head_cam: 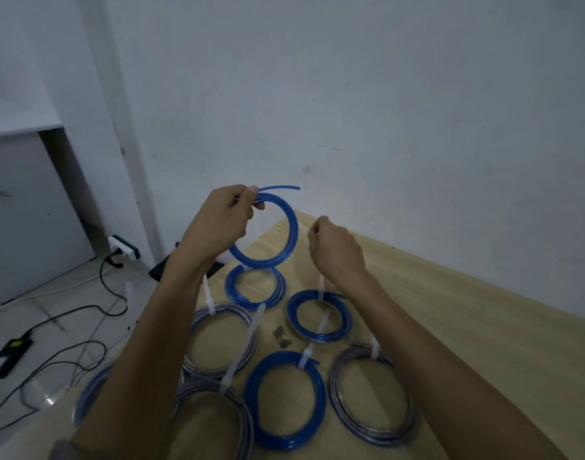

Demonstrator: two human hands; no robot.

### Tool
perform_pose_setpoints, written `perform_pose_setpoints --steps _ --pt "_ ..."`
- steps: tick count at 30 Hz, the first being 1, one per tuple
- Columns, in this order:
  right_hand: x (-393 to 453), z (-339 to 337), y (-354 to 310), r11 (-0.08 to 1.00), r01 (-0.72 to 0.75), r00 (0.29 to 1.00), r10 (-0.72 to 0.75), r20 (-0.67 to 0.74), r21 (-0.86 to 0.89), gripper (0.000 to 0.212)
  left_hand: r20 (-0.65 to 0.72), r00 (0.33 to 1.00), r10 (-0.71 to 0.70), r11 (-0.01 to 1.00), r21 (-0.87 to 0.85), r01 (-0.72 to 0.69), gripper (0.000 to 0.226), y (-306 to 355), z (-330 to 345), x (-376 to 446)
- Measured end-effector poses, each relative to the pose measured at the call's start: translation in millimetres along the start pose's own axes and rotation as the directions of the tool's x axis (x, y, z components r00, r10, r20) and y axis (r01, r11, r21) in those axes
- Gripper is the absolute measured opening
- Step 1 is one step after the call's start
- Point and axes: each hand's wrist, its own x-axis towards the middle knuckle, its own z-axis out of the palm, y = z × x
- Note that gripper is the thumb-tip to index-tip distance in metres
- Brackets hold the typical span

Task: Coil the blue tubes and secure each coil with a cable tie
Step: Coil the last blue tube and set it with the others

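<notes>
Head view: left hand pinches the blue tube coil held up mid-frame, loose end poking out top. Right hand is curled around a thin white cable tie at the coil's right edge. Tube looks light and springy, probably wants to unwind, so I'd grip where the loops cross. Tied coils lie below on the pale wood worktop; white wall behind, cables on the floor at lower left.
</notes>
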Motion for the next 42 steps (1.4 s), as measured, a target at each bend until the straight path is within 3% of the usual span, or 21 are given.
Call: perform_pose_setpoints --steps 5,9,14,17,21,23,28,30,32,35,39,42 --pt "-40.2 -78.6 17.0 0.939 0.059 0.961 0.038 -0.273 0.339 0.013 -0.039 0.999 -0.034 0.99 -0.135 0.029 0.041 16.4 47.9 -21.1" --pt "-96.8 -138.5 33.9 0.898 0.208 0.914 -0.037 -0.405 0.388 0.01 -0.08 0.996 -0.031 0.987 -0.159 0.018 0.043 29.4 95.6 -42.1" --pt "-163.7 -169.7 68.0 0.948 0.313 0.908 -0.283 -0.31 0.051 0.005 -0.017 0.993 -0.119 0.96 -0.259 0.111 0.042 54.8 153.6 -75.0" --pt "-194.1 -175.7 90.0 0.953 0.283 0.922 -0.301 -0.245 -0.106 0.006 0.078 0.982 -0.174 0.926 -0.326 0.19 0.038 70.5 182.8 -96.5" --pt "-226.0 -185.5 108.8 0.915 0.251 0.889 -0.347 -0.3 -0.316 0.004 0.157 0.975 -0.158 0.92 -0.336 0.203 0.043 89.1 215.8 -129.5" --pt "-237.1 -189.6 116.3 0.881 0.227 0.872 -0.374 -0.317 -0.415 0.014 0.215 0.965 -0.149 0.914 -0.343 0.217 0.052 94.9 228.7 -145.2" --pt "-258.0 -187.4 132.6 0.834 0.24 0.831 -0.441 -0.339 -0.497 0.019 0.415 0.892 -0.179 0.83 -0.424 0.363 0.039 106.0 245.2 -168.1" --pt "-262.7 -183.5 134.6 0.904 0.237 0.831 -0.378 -0.408 -0.356 0.01 0.439 0.889 -0.129 0.831 -0.441 0.338 0.035 103.1 246.8 -172.4" --pt "-265.6 -181.6 131.5 0.981 0.189 0.857 -0.182 -0.482 -0.034 0.007 0.431 0.899 -0.076 0.842 -0.455 0.289 0.028 98.5 246.2 -175.9" --pt "-265.1 -177.2 126.1 0.885 0.028 0.879 0.2 -0.433 0.465 0.013 0.414 0.91 -0.041 0.858 -0.452 0.244 0.025 93.0 248.1 -177.9" --pt "-263.2 -164.5 124.7 0.838 0.022 0.857 0.265 -0.442 0.546 0.006 0.35 0.937 0.021 0.91 -0.395 0.127 0.026 91.6 252.6 -185.1" --pt "-260.5 -155.7 128.1 0.826 0.028 0.844 0.282 -0.456 0.564 0.023 0.263 0.954 0.143 0.947 -0.318 -0.055 0.027 92.0 255.6 -188.5"
